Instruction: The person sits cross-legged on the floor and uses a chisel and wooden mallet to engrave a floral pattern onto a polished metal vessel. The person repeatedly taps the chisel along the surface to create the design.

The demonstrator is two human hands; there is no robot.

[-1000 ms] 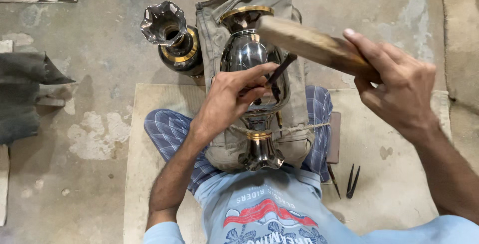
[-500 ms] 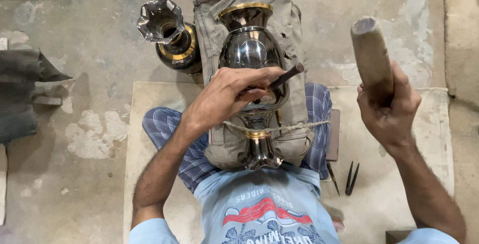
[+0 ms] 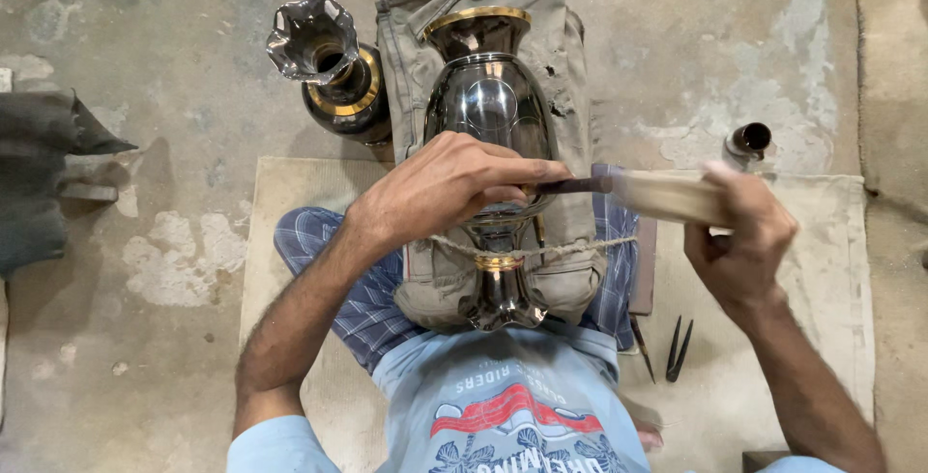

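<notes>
Left hand [image 3: 449, 188] is closed around a thin dark punch [image 3: 570, 185], fingers pinching its shaft, tip hidden under the fingers against the belly of the dark metal vase [image 3: 488, 106]. Right hand [image 3: 739, 236] is wrapped around a pale wooden mallet [image 3: 667, 198], held roughly level, its blurred head meeting the free end of the punch. Half a second ago this mallet stood raised and nearly upright, well apart from the punch; it has since swung down to the punch end. The left hand and punch sit in the same spot on the vase as before. The vase lies on its side along the person's lap, gold-rimmed mouth pointing away, foot toward the body, cradled on a khaki cloth pad [image 3: 570, 67]; a twine cord [image 3: 580, 244] crosses its narrow neck over the pad. Vase position is unchanged from the earlier frames. Beside it on the concrete floor [image 3: 174, 144] stands a second dark vase [image 3: 333, 72] with a fluted mouth and gold band, just left of the pad. On the beige mat [image 3: 812, 270] to the right lie two thin dark tools [image 3: 677, 347], and a small dark cylinder [image 3: 749, 140] stands near the mat's far edge.
</notes>
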